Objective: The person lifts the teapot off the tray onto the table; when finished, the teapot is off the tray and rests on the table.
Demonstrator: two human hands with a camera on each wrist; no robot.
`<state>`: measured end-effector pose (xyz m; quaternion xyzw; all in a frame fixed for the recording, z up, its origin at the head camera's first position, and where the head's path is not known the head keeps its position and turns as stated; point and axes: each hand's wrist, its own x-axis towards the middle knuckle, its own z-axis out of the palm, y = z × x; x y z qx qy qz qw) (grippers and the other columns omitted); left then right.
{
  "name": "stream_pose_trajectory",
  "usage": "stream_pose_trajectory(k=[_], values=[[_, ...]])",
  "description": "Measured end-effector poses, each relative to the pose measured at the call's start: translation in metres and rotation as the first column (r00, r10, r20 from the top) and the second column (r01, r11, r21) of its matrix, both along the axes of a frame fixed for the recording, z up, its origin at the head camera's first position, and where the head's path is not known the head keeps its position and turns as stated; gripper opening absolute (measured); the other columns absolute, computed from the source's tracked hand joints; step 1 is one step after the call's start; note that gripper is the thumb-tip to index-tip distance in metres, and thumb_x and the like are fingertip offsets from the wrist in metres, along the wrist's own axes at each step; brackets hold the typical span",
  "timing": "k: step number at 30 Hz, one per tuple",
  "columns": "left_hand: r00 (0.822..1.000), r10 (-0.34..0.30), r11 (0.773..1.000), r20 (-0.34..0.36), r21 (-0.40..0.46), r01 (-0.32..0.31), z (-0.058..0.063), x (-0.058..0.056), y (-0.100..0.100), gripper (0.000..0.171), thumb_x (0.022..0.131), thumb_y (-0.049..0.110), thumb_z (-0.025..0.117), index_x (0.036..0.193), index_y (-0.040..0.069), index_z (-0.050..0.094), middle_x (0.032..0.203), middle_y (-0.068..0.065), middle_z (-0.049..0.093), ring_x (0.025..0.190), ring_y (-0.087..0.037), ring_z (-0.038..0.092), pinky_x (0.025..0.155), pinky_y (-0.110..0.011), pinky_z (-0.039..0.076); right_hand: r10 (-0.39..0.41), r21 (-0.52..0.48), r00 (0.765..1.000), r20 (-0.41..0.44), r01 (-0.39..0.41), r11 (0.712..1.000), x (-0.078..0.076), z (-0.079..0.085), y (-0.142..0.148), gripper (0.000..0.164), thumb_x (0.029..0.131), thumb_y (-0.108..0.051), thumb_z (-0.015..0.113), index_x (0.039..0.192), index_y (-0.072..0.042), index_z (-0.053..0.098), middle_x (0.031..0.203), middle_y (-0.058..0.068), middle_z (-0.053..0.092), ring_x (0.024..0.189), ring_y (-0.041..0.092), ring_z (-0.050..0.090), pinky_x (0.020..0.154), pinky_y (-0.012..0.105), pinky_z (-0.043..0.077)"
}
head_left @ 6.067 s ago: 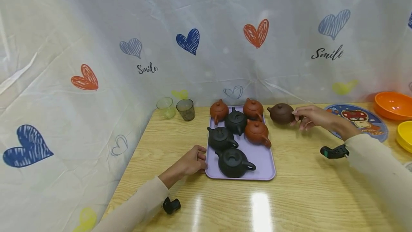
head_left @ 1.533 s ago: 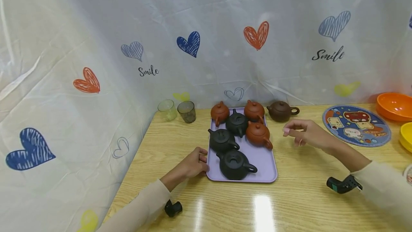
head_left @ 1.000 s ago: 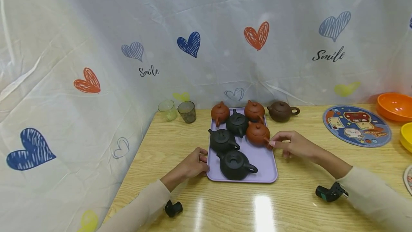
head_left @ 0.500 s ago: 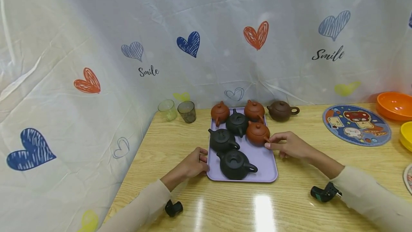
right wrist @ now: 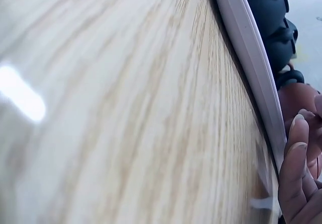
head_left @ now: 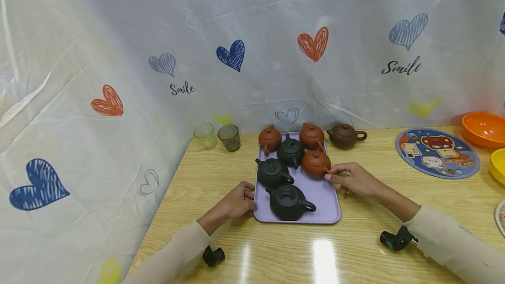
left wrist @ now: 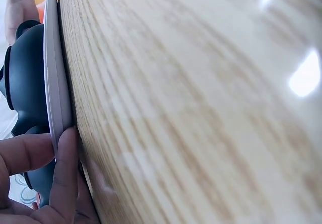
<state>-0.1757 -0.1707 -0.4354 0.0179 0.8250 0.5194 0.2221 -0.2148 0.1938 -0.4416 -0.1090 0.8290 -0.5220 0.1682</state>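
Note:
A lilac tray (head_left: 325, 205) on the wooden table carries three reddish clay teapots and three black teapots. My left hand (head_left: 236, 200) grips its left rim; in the left wrist view the thumb and fingers (left wrist: 65, 176) lie on either side of the rim. With thumb and fingers, my right hand (head_left: 353, 179) pinches the handle of the front reddish teapot (head_left: 315, 162), at the tray's right edge. The largest black teapot (head_left: 286, 200) sits nearest the front. Behind the tray's right side stands a dark brown teapot (head_left: 344, 136), its handle turned right.
A greenish glass (head_left: 205, 136) and a smoky grey glass (head_left: 229, 138) stand at the back left. To the right lie a round blue cartoon mat (head_left: 426, 163), an orange bowl (head_left: 483, 130) and a yellow bowl (head_left: 499, 165). A printed curtain (head_left: 276, 86) hangs behind the table.
My right hand has let go of the dark brown teapot's handle, come forward and left, and taken hold of the front reddish teapot's handle. The left hand has stayed at the tray rim.

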Motion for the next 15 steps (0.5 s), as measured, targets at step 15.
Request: stream_pose_trajectory(k=[15], values=[[1.000,0.006,1.000,0.002,-0.004,-0.006,-0.0013,-0.0004,0.0009,0.060,0.079,-0.006,0.065,0.134,-0.006,0.042,0.110,-0.018,0.052,0.085,-0.021,0.059,0.070,-0.032,0.061,-0.025,0.013,1.000,-0.002,0.025,1.000,0.0017,0.0039,-0.0035,0.037,0.094,-0.038,0.070,0.089,-0.002,0.060,0.069,0.008,0.060,0.060,0.020,0.059,0.052,0.029,0.051]])
